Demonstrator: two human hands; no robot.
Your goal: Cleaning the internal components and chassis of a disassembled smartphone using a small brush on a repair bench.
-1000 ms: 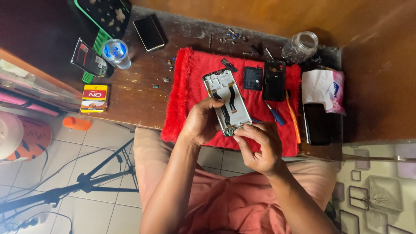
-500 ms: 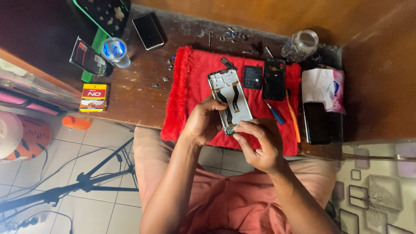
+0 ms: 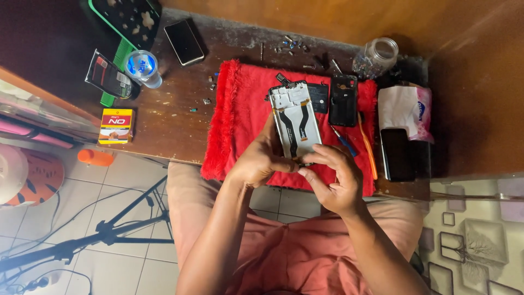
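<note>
While the opened phone frame (image 3: pixel 296 121) is held over the near half of the red fringed cloth (image 3: pixel 240 114), it is gripped low on its left side by the left hand (image 3: pixel 261 158), thumb and fingers curled about the edge. Its bottom end is pinched by the right hand (image 3: pixel 333 180), fingertips pressed together there; exactly what is caught between them cannot be told. Black flex strips with orange tabs are seen running down the frame's pale inside.

Just beyond the frame, a dark flat part (image 3: pixel 318 97) and a black back cover (image 3: pixel 343 100) are laid on the cloth's far side. A blue-handled screwdriver (image 3: pixel 344 141) and an orange pry stick (image 3: pixel 367 145) are set by the cloth's right edge, close to the right hand. Off the cloth to the right, a tissue pack (image 3: pixel 405 109) and a dark phone (image 3: pixel 397 154) are placed on the tabletop. A glass jar (image 3: pixel 375 57) and scattered screws (image 3: pixel 289 43) are found at the far edge. Towards the left, another phone (image 3: pixel 184 41), a bottle with a blue cap (image 3: pixel 143 66) and a yellow-red box (image 3: pixel 116 125) are spread, well apart from the work.
</note>
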